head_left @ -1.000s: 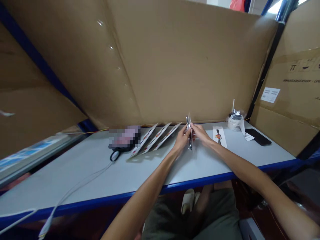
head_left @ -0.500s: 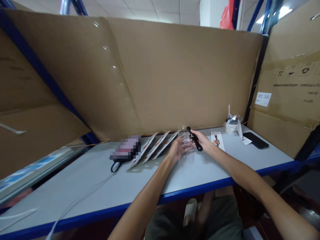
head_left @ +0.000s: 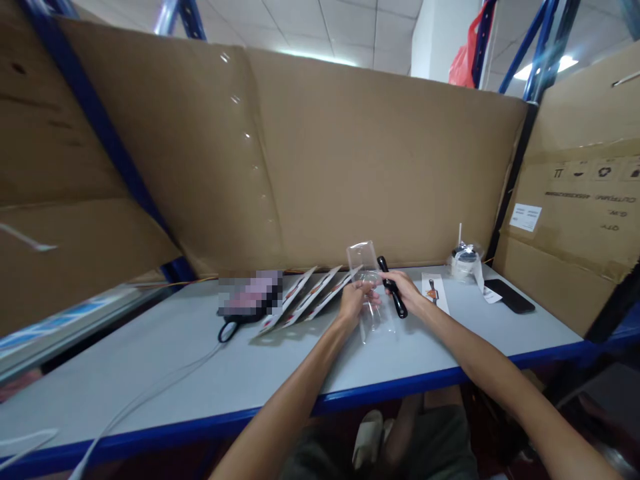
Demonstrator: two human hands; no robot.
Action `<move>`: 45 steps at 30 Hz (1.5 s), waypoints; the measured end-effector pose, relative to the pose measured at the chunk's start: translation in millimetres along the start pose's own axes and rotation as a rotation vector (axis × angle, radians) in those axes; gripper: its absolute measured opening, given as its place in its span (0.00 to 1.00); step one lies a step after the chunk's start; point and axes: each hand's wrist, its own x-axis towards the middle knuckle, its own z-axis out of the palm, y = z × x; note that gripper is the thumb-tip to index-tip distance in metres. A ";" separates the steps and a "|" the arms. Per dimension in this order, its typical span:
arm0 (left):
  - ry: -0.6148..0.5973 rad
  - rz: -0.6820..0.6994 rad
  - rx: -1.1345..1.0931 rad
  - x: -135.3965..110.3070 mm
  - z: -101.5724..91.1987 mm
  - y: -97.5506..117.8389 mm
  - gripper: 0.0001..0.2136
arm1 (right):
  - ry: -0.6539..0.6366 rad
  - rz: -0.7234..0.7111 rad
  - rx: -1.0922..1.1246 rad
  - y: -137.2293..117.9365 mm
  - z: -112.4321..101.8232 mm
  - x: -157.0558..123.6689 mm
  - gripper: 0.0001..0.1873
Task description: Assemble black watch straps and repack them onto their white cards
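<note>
Parted since a second ago, the clear molded plastic tray (head_left: 361, 257) and the slim black tool (head_left: 395, 297) that sat together between your hands now stand slightly apart, one to each hand. Before you rises a broad brown cardboard panel (head_left: 375, 167), creased left of center, at the back of the pale gray tabletop (head_left: 225, 373) with its blue front edge. At the right end stands a brown cardboard box (head_left: 575, 267) printed with dark symbols. Three white printed cards (head_left: 313, 300) lean in a row, the rightmost just beside your left hand (head_left: 356, 301). That hand grasps the tray by its left side, fingers showing through the plastic; whether the tray's lower end touches the tabletop cannot be told. Farther right, a black phone-shaped slab (head_left: 513, 297) lies flat near a white cup (head_left: 464, 267) wrapped in clear plastic, a straw poking up. Between that cup and your right hand (head_left: 406, 291) rests a flat white card (head_left: 434, 290) picturing a tool. Your right hand clasps the black tool around its middle, slanting over the tabletop, close beside the tray.
</note>
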 end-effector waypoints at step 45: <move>-0.031 0.019 -0.048 3.0 0.6 -5.7 0.18 | 0.065 -0.115 -0.265 -3.5 -2.0 1.4 0.15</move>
